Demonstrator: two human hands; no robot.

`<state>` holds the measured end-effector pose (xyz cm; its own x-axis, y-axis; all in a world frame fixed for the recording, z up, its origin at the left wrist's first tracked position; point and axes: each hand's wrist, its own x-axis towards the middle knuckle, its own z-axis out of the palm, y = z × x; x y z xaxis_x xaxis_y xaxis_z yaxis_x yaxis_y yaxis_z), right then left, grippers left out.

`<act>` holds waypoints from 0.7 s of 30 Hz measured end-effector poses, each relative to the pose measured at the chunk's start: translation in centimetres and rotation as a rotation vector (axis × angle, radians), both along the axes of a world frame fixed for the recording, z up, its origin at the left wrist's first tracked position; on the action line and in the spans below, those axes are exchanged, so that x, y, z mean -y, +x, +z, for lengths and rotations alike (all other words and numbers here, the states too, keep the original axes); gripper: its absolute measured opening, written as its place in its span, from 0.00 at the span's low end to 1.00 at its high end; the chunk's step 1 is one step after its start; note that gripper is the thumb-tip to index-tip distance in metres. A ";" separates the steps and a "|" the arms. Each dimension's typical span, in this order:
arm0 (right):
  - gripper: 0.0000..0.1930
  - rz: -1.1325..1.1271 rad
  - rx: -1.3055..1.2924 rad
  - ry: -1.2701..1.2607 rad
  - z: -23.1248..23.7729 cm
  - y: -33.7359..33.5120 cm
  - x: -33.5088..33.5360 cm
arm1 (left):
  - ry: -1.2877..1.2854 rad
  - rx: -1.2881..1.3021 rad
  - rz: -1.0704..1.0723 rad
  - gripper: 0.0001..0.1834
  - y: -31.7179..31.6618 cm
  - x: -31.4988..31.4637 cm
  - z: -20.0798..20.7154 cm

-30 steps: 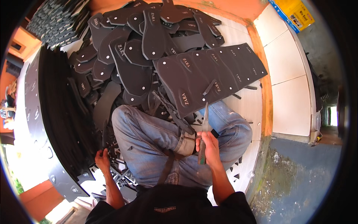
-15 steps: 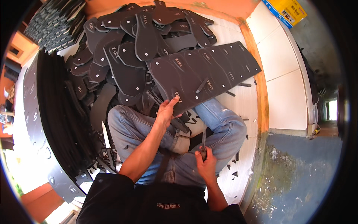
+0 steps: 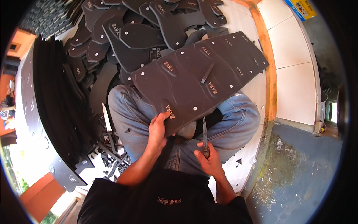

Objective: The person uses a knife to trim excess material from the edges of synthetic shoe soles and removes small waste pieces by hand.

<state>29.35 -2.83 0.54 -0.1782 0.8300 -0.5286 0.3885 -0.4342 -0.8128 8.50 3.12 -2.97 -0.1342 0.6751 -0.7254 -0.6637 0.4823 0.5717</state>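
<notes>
L hand (image 3: pixel 157 128) pinches near corner of dark sheet (image 3: pixel 186 86), thumb on top; fingers underneath mostly hidden, can't tell how they sit. R hand (image 3: pixel 212 160) wrapped round handle of knife (image 3: pixel 205 136), blade pointing up/away, just beside sheet's near edge, apart from it AFAICT.

Change: approx 1 s ago L hand was off to the left, nowhere near sheet; 0.5 s ago on its corner. Now sheet's pulled closer, near end over the jeans (image 3: pixel 238 112), far end out over white floor. Loose strip (image 3: pixel 207 73) rode along on top. Means sheet's prob. within knife reach now, w/ L hand to steady it; no cut seen yet on this side, AFAICT.

Beside L knee: 2nd knife (image 3: pixel 107 117), pale blade, not held, w/ small offcuts (image 3: pixel 108 160) nearby. Beyond: pile of sole-shaped pieces (image 3: pixel 143 35), upright sheet stack (image 3: pixel 56 93) on the left. Far upper R: yellow/blue packet (image 3: pixel 304 9).
</notes>
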 end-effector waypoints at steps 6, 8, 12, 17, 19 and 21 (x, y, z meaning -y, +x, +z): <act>0.07 0.076 0.052 -0.030 1.0 -0.6 0.9 | -0.054 -0.026 -0.077 0.18 0.2 2.1 2.8; 0.06 0.100 0.073 -0.021 1.1 -0.6 1.6 | -0.056 -0.012 -0.055 0.17 0.5 2.8 3.4; 0.06 0.130 0.140 -0.038 0.6 -0.2 2.5 | -0.078 0.021 -0.025 0.17 0.3 3.4 3.2; 0.06 0.135 0.151 -0.048 1.0 -0.2 2.4 | -0.106 0.012 -0.019 0.17 0.2 3.4 3.4; 0.06 0.134 0.153 -0.033 0.6 -0.1 2.6 | -0.099 0.023 -0.023 0.17 0.1 3.4 3.3; 0.05 0.119 0.155 -0.022 0.5 -0.3 2.7 | -0.098 0.029 -0.023 0.18 0.0 3.4 3.2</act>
<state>29.04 -5.49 1.05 -0.1898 0.7958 -0.5751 0.5579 -0.3946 -0.7301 8.54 -0.30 0.27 -0.0974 0.6034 -0.7915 -0.6674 0.5503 0.5017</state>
